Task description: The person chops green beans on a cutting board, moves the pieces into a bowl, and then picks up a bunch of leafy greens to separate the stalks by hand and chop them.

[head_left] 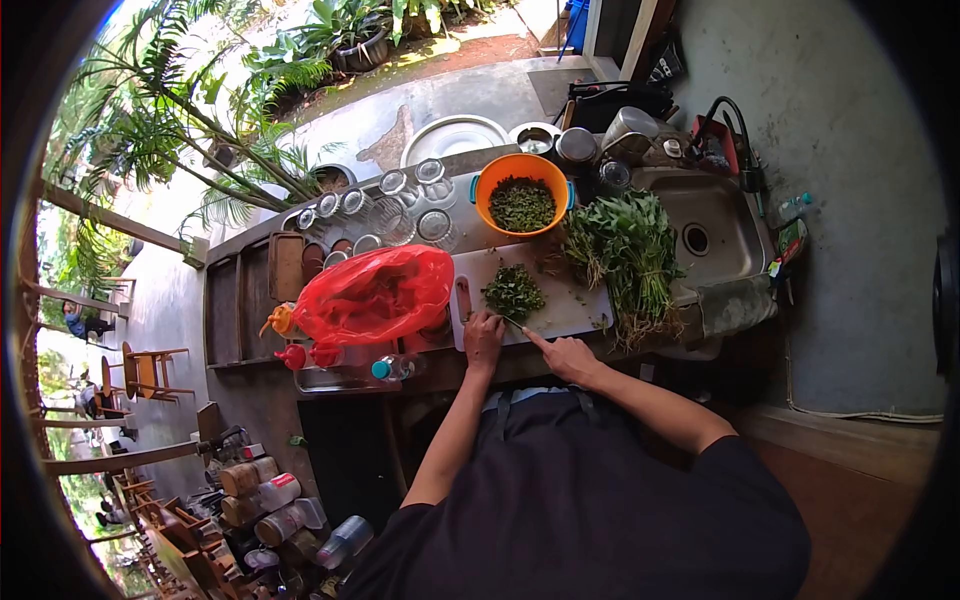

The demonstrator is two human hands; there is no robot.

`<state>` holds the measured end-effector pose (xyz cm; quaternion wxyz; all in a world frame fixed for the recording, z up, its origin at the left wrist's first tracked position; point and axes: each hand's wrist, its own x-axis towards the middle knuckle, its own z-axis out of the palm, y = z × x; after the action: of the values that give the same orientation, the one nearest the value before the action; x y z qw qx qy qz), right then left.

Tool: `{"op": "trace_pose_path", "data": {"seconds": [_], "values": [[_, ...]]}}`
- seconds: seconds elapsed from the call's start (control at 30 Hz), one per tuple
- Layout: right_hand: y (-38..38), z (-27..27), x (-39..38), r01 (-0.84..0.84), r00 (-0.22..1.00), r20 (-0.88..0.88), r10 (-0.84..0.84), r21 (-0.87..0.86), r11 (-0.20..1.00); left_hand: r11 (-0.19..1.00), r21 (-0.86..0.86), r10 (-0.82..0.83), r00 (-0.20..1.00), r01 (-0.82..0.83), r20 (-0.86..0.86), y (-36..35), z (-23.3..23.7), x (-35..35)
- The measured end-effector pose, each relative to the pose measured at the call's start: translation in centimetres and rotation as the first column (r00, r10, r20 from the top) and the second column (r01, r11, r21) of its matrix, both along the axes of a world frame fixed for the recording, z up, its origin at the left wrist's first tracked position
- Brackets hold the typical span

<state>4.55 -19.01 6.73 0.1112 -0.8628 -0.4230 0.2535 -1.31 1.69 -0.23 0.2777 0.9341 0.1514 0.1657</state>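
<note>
The left hand (483, 338) is resting on the near edge of the white rectangular plastic cutting board (570, 305), fingers bending toward the pile of chopped dark green leaves (514, 292). Whether they are closing on any leaves is too small to tell. The right hand (566, 356) is gripping a thin knife (517, 323), forefinger stretching along it, with the handle hiding inside the fist. The red plastic bag (375, 295) is covering the board's left end, and a bunch of long-stemmed leafy greens (630, 255) is overlapping its right end.
</note>
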Motion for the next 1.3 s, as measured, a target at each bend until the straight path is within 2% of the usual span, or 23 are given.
{"op": "trace_pose_path", "data": {"seconds": [0.1,0.17,0.27,0.37,0.47,0.6,0.7,0.8,0.87,0.97,1.2,1.3], "values": [[-0.1,-1.5,0.0,-0.017,1.000,-0.004,0.017,-0.016,1.000,1.000,-0.004,0.005,1.000,-0.005,-0.005,0.0,0.4,-0.1],[-0.2,-3.2,0.0,-0.021,0.999,0.050,0.018,0.060,0.998,1.000,-0.003,-0.002,1.000,0.002,0.013,0.0,0.4,-0.2],[1.3,-2.1,0.3,-0.025,0.998,0.049,0.026,-0.008,1.000,1.000,0.013,-0.016,1.000,0.016,0.006,0.0,0.6,-0.5],[1.5,-3.3,0.3,-0.023,0.995,0.102,0.018,0.052,0.998,0.999,0.043,0.003,1.000,-0.003,-0.013,0.0,0.5,-0.6],[0.5,-3.5,0.1,-0.024,0.996,0.082,0.021,0.037,0.999,0.999,0.013,0.030,0.999,-0.030,-0.017,0.4,-0.9,-0.2],[-1.1,-2.9,-0.2,-0.031,0.997,0.075,0.025,0.074,0.997,1.000,0.004,0.027,0.999,-0.027,0.030,0.5,-0.8,-0.3],[-1.5,-2.0,-0.2,-0.026,0.998,0.055,0.026,0.005,1.000,0.997,-0.051,0.063,0.998,-0.062,0.009,0.4,-0.2,-0.3],[-1.5,-1.6,-0.2,-0.019,0.997,0.077,0.017,0.023,1.000,0.997,-0.018,0.069,0.998,-0.069,0.001,0.3,0.2,-0.3],[-0.9,-0.5,-0.2,0.014,1.000,-0.004,-0.014,0.001,1.000,1.000,0.018,0.014,1.000,-0.014,0.026,0.4,0.3,-0.4],[-0.3,0.0,-0.4,0.005,1.000,0.005,-0.005,0.023,1.000,0.998,0.059,-0.017,1.000,0.015,0.025,0.1,0.1,-0.8],[0.0,0.3,-0.4,-0.010,1.000,-0.014,0.010,-0.013,1.000,0.999,0.035,-0.010,1.000,0.010,-0.015,-0.2,0.3,-1.2],[-0.2,-0.4,-0.5,-0.026,1.000,0.008,0.026,-0.010,1.000,0.997,0.075,-0.005,1.000,0.007,-0.022,-0.1,0.4,-1.2]]}}
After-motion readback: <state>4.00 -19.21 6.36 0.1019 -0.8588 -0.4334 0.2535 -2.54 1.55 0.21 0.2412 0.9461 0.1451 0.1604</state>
